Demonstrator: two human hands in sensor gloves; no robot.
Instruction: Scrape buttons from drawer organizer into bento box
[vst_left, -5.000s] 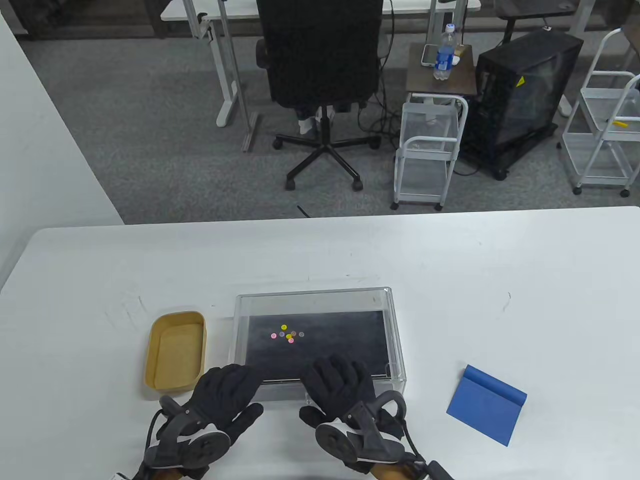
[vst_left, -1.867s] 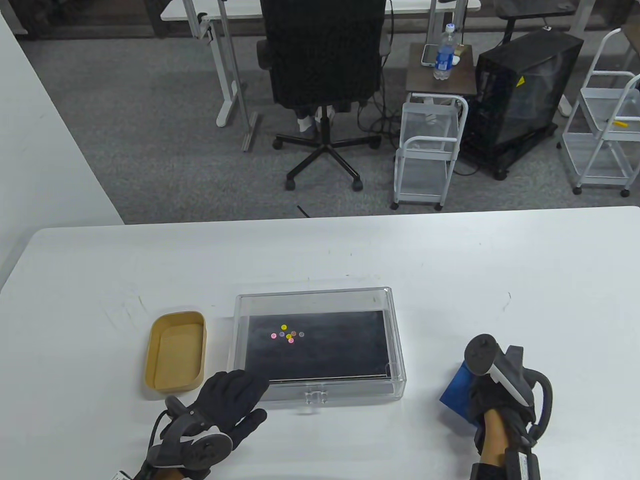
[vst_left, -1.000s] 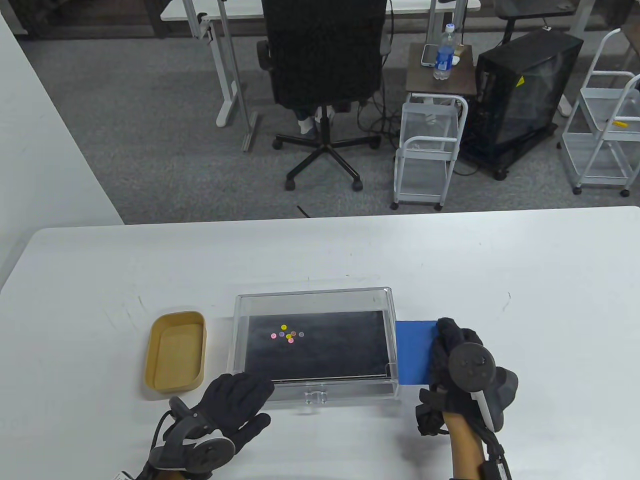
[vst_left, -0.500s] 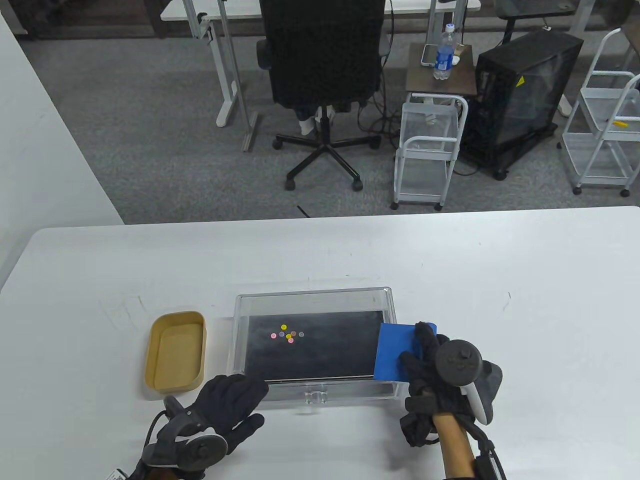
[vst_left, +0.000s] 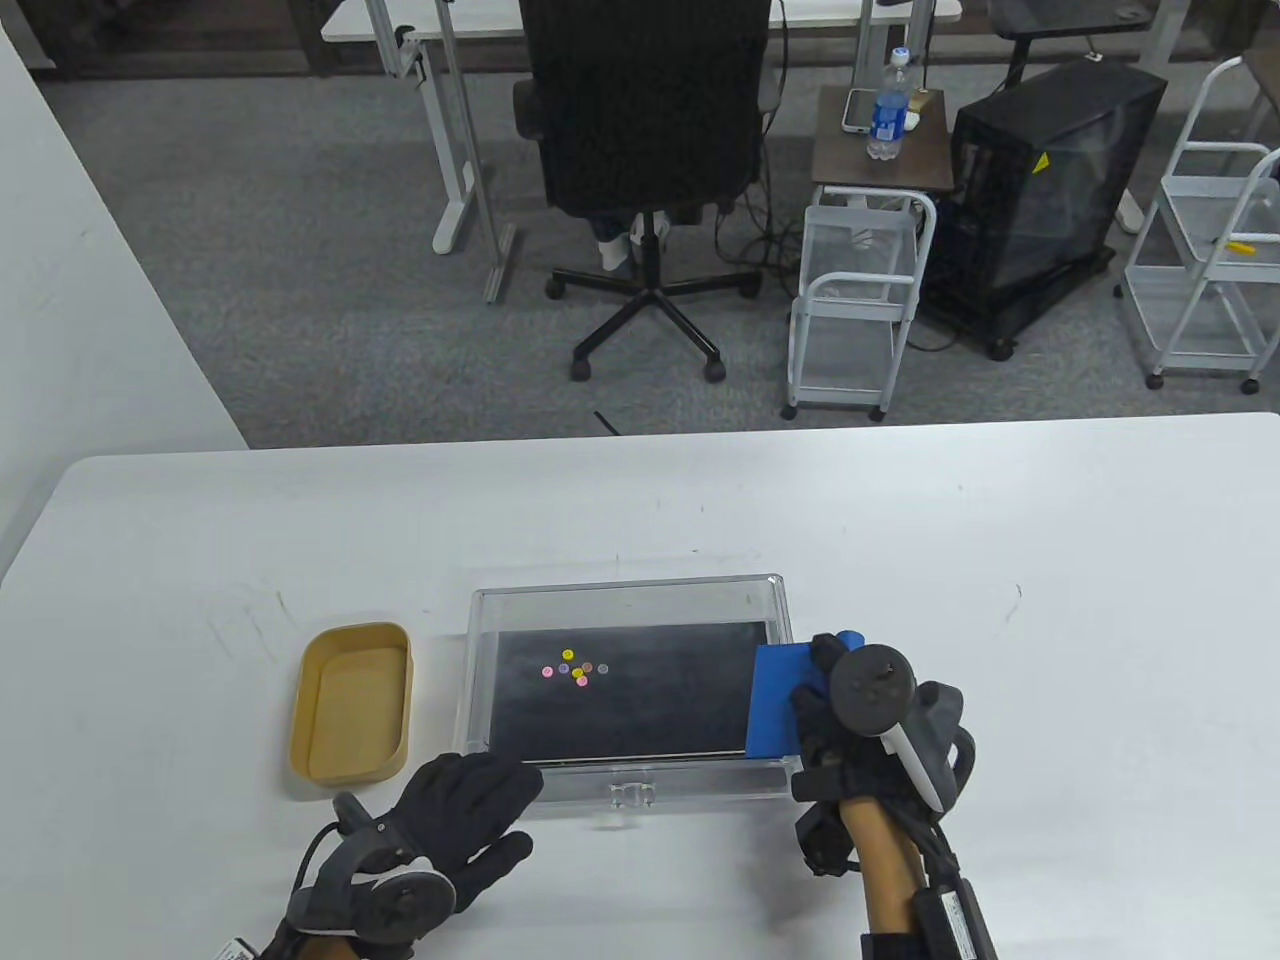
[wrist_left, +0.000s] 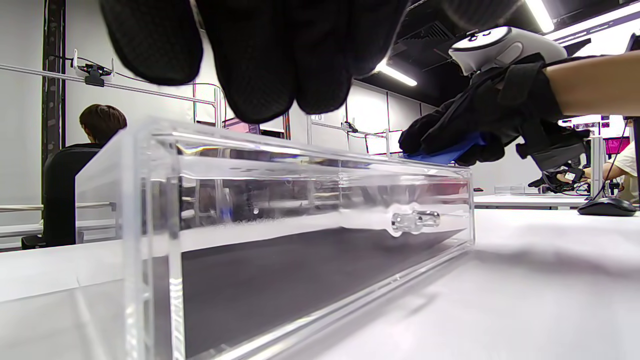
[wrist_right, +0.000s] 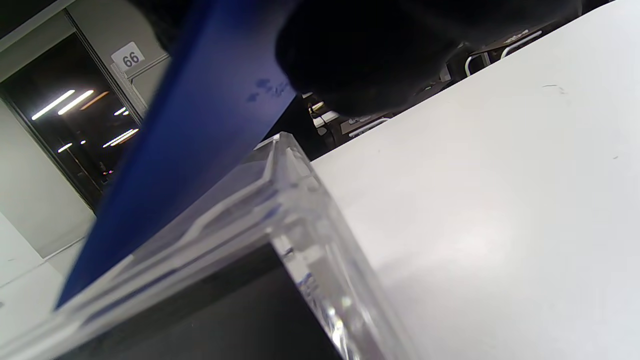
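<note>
A clear acrylic drawer organizer (vst_left: 640, 596) with a black liner sits mid-table. Several small coloured buttons (vst_left: 575, 668) lie left of its centre. A tan bento box (vst_left: 352, 714) stands just left of it. My right hand (vst_left: 845, 725) grips a blue scraper (vst_left: 772, 700), its blade tilted down inside the organizer's right end; the scraper also shows in the right wrist view (wrist_right: 200, 130) and the left wrist view (wrist_left: 440, 152). My left hand (vst_left: 465, 800) lies flat with its fingers (wrist_left: 270, 60) over the organizer's front-left corner (wrist_left: 150, 165).
The table's front edge is close below both hands. Beyond the far edge stand an office chair (vst_left: 645, 140), a white wire cart (vst_left: 860, 300) and a black computer case (vst_left: 1040, 190).
My right hand left the organizer's front, picked up the blue scraper at the right, carried it left and tilted its blade into the organizer's right end. My left hand stayed.
</note>
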